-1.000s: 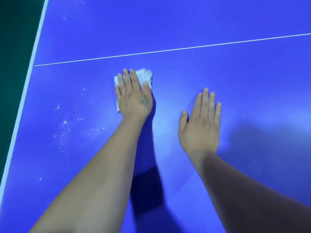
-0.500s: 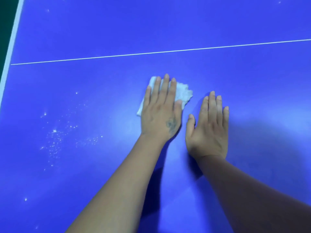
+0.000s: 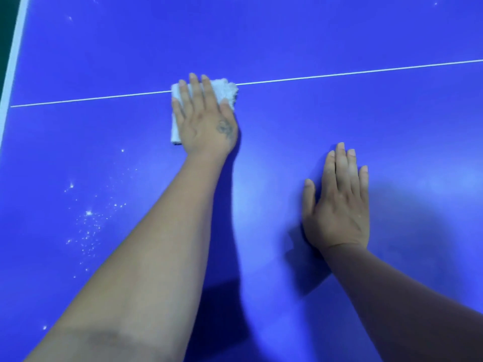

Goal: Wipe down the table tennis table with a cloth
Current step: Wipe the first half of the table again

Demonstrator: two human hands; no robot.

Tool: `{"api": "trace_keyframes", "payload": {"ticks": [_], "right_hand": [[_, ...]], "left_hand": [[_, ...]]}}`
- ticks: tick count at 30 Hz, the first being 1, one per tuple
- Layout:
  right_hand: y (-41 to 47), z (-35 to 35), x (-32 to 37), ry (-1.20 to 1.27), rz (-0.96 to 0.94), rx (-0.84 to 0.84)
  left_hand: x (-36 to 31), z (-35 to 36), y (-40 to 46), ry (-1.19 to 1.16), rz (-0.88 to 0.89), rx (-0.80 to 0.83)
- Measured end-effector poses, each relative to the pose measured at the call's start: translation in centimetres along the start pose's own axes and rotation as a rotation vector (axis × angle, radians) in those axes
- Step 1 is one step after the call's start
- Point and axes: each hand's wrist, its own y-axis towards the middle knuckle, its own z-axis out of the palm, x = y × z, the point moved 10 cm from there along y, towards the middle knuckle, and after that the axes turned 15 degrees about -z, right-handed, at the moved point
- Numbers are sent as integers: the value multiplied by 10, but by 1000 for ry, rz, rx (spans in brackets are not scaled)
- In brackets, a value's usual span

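here the blue table tennis table (image 3: 339, 35) fills the view. the left hand (image 3: 206, 121) presses flat, fingers straight, on the white cloth (image 3: 224, 90), which lies under those fingers across the white centre line (image 3: 366, 71). the right hand (image 3: 339, 210) rests flat, fingers straight, holding nothing. white specks (image 3: 88, 226) lie left of both.

You're at a blue table tennis table (image 3: 339, 35). Its white centre line (image 3: 339, 73) and white edge stripe (image 3: 15, 48) at upper left suggest a games room.
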Motion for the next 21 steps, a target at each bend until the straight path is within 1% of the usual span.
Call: {"api": "trace_keyframes", "payload": {"ticks": [3,5,7,9,11,13,15,18,20,21], "right_hand": [[0,-1,0,0,-8,-12],[1,-2,0,-6,-15,-17],[1,-2,0,-2,-13,-9],[1,-1,-1,7,-4,-1],[0,-1,-1,13,1,-1],[0,-2,-1,17,-1,-7],[0,-2,0,17,1,-12],[0,-1,-1,10,7,-4],[1,-2,0,12,2,-9],[1,-2,0,12,1,-11]], "left_hand": [[-30,3,-41,-2,185,-19],[-29,3,-77,-32,286,-34],[-12,3,-111,-42,331,-22],[22,-1,-130,-32,289,-7],[62,-8,-127,-26,188,0],[97,-14,-105,-13,70,7],[118,-17,-68,3,-25,2],[116,-20,-4,-14,-139,-9],[97,-15,26,-34,-200,7],[81,-11,33,-40,-189,16]]}}
